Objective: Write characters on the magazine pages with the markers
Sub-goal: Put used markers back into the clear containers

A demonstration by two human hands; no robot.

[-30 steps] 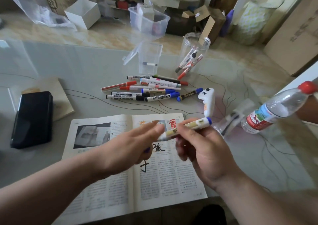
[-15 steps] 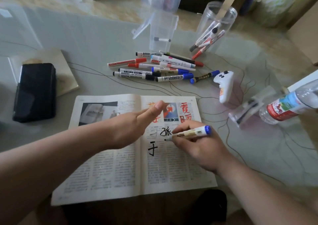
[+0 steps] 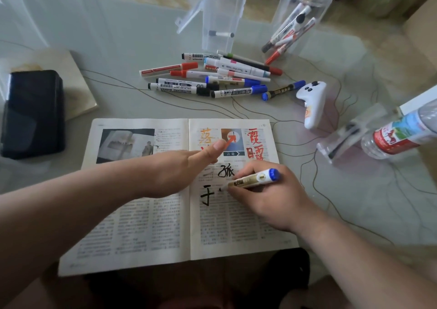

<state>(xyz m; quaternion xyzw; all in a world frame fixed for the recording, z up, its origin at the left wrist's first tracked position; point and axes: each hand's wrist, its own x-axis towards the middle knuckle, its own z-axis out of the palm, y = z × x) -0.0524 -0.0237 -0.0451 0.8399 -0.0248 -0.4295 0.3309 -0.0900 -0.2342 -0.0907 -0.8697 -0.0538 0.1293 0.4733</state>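
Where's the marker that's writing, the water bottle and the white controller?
marker (image 3: 254, 180): head view, on its gold barrel.
water bottle (image 3: 393, 138): head view, on its red label.
white controller (image 3: 312, 103): head view, on the middle of its body.

Open magazine (image 3: 146, 226), marker (image 3: 251, 180) tip-down

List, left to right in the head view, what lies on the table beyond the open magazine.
black case → loose markers → white controller → water bottle
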